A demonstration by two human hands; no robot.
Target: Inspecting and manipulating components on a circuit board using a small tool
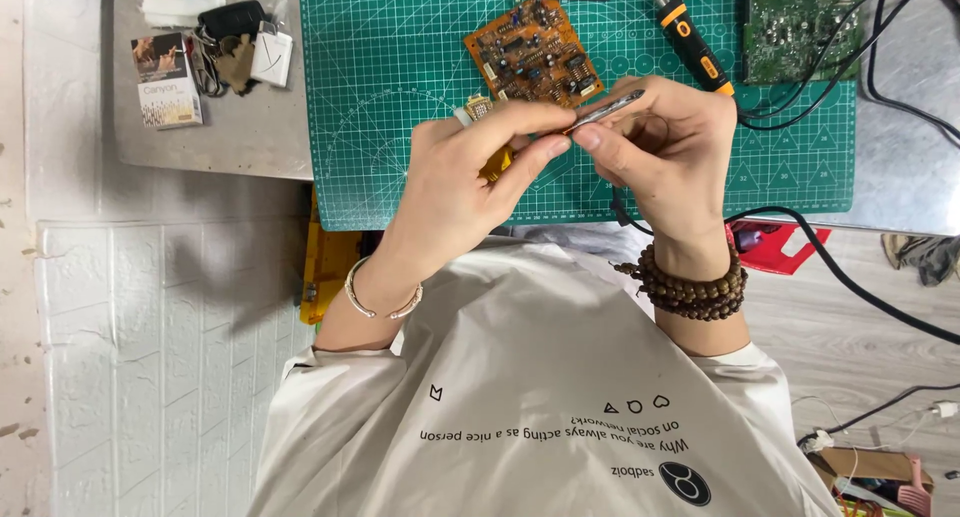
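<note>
My left hand (470,177) and my right hand (665,147) meet over the green cutting mat (400,97). Metal tweezers (607,110) are pinched between the fingers of my right hand, and the thumb and forefinger of my left hand touch their lower end. A small yellow part (497,163) sits tucked in my left palm, mostly hidden. Just beyond the hands lies an orange circuit board (532,53). A silver bangle circles my left wrist, and wooden beads wrap my right.
A soldering iron with an orange and black handle (692,43) and a green circuit board (800,32) lie at the mat's far right, with black cables (850,277) trailing off. At the far left are a small box (165,81), keys and a white card (272,57).
</note>
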